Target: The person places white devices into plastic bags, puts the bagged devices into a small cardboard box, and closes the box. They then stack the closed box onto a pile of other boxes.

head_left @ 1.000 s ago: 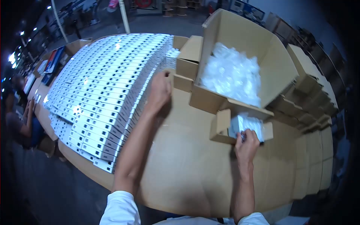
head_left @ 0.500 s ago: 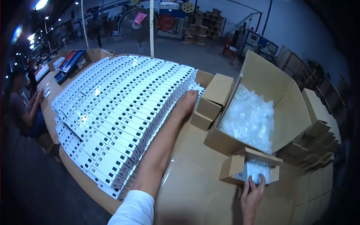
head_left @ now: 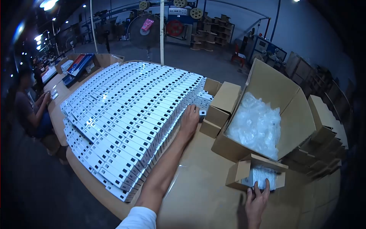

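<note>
My left hand [head_left: 189,121] is closed around a small white box [head_left: 202,113] with a dark square on its end, beside the near right edge of a big stack of white boxes [head_left: 126,114]. Lower right, my right hand [head_left: 257,204] has its fingers apart. Its fingertips rest on clear bubble wrap [head_left: 264,174] inside a small open carton [head_left: 238,174]. A grey-white box face shows beside the wrap.
A large open carton [head_left: 263,147] full of clear bubble wrap [head_left: 255,122] stands behind the small one. Closed brown cartons [head_left: 225,97] sit to its left, and more cartons [head_left: 318,114] are stacked right. A seated person [head_left: 32,103] works at far left.
My left hand has drawn back slightly towards me along the stack, and a white box now shows in it. My right hand stays at the small carton. The view has shifted a little.
</note>
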A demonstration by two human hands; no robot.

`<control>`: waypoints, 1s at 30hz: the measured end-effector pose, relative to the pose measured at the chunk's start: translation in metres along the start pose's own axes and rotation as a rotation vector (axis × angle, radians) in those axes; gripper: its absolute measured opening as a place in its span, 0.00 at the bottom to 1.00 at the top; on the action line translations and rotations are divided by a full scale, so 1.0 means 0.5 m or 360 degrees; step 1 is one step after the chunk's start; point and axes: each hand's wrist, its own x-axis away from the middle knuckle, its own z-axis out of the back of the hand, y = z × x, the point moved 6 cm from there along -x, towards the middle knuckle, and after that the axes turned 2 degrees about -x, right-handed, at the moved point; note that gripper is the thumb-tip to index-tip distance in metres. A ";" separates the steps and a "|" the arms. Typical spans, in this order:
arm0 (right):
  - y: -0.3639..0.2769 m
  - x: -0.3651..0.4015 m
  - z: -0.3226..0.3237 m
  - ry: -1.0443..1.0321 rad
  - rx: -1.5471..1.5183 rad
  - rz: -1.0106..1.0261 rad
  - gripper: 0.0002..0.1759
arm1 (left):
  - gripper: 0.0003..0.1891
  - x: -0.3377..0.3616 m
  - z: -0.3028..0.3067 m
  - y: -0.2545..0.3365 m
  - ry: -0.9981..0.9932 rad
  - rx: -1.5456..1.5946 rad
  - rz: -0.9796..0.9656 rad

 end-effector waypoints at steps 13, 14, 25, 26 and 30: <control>-0.055 0.059 0.052 -0.0708 -0.1633 -0.0246 0.35 | 0.17 0.319 0.420 0.298 -0.0183 0.0801 0.0404; -0.064 0.074 0.037 -0.0896 -0.1998 -0.0330 0.34 | 0.18 0.326 0.440 0.334 -0.0231 0.0911 0.0385; 0.061 0.086 0.045 -0.0557 -0.2645 -0.0669 0.11 | 0.21 0.094 0.400 0.502 -0.0348 0.0888 -0.0576; 0.074 0.082 0.051 -0.0518 -0.2602 -0.0678 0.11 | 0.20 0.027 0.371 0.495 -0.0274 0.0790 -0.0533; 0.106 0.046 0.086 -0.0391 -0.2358 -0.0449 0.12 | 0.16 -0.140 0.167 0.467 -0.0134 0.0284 -0.0813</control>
